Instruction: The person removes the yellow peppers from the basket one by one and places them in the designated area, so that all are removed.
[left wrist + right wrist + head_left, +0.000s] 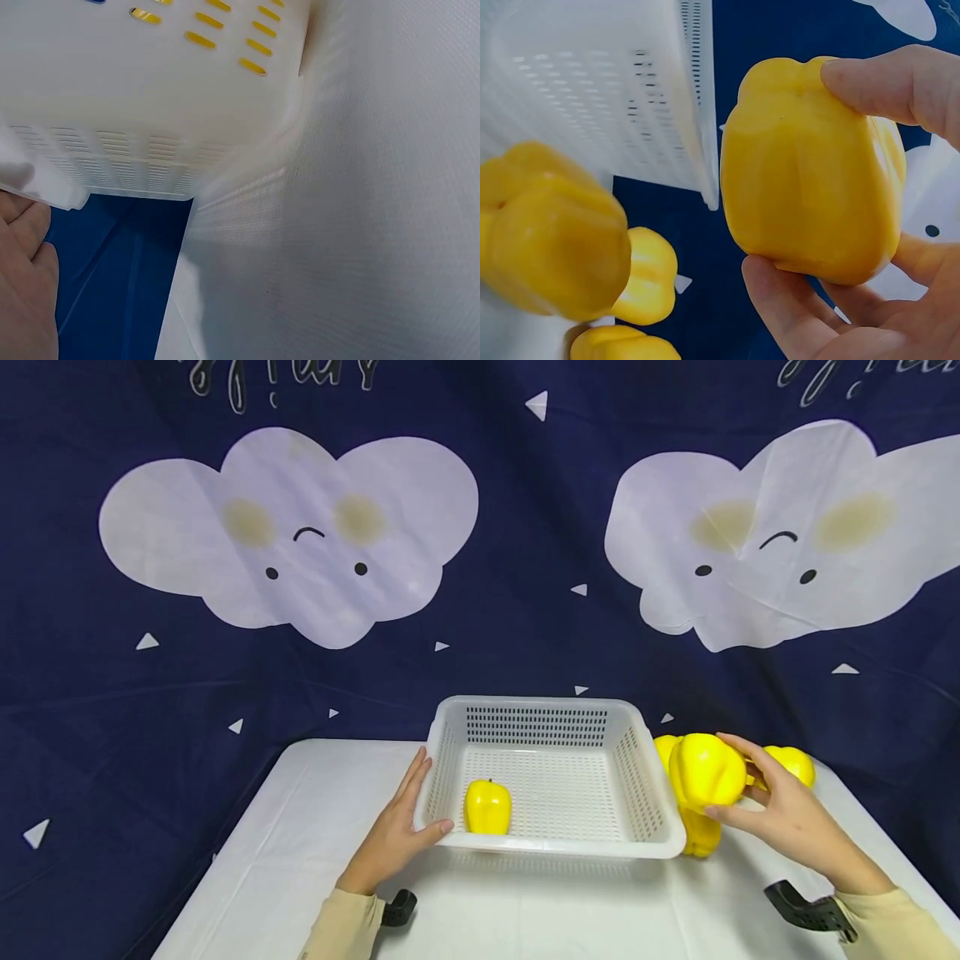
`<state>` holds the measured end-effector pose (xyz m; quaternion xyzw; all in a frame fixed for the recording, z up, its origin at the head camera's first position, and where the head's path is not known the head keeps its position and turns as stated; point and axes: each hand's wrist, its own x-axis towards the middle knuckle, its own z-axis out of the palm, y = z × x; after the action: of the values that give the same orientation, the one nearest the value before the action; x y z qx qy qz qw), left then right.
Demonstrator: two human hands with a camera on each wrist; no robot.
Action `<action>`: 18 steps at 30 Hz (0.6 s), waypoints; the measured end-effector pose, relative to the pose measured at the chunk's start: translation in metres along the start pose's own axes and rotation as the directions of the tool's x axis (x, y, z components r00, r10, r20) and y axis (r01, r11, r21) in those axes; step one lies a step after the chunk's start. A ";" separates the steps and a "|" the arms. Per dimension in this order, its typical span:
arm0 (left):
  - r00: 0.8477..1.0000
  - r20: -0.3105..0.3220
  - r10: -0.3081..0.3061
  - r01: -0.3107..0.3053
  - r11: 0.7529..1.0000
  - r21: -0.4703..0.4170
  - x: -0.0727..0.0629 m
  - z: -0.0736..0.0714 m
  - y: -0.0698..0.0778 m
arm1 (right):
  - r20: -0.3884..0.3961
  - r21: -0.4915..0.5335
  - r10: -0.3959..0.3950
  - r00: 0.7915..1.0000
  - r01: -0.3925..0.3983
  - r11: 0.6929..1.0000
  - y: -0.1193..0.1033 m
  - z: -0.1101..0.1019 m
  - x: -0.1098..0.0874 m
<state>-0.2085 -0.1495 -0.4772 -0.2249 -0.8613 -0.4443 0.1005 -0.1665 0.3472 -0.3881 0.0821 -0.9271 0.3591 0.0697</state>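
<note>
A white plastic basket [551,845] with slotted walls stands on the table, and one yellow bell pepper [487,807] sits in its near left part. At the basket's left side, my left hand [393,839] holds the rim, thumb over the near left corner and fingers along the outside. To the right of the basket, my right hand [795,818] grips another yellow bell pepper [810,172] between thumb and fingers, raised above the others. Several more yellow peppers [562,240] lie beside the basket's right wall, partly hidden by the held one and the hand.
The table [270,843] has a white cover. Behind it hangs a dark blue cloth [525,635] printed with white clouds and small triangles. Another yellow pepper [793,764] lies near the table's far right corner, behind the right hand.
</note>
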 end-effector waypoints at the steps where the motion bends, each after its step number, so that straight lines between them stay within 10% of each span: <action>1: 1.000 -0.001 0.002 -0.002 1.000 0.000 0.000 0.000 0.000 | -0.002 0.002 -0.001 1.000 0.001 1.000 0.002 0.000 -0.001; 18: 1.000 -0.002 -0.013 0.013 1.000 -0.004 0.000 0.001 0.001 | -0.092 -0.011 -0.071 0.993 0.070 0.997 0.028 -0.003 -0.020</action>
<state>-0.2082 -0.1483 -0.4774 -0.2189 -0.8618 -0.4469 0.0982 -0.1527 0.3717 -0.4078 0.0977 -0.9207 0.3564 0.1254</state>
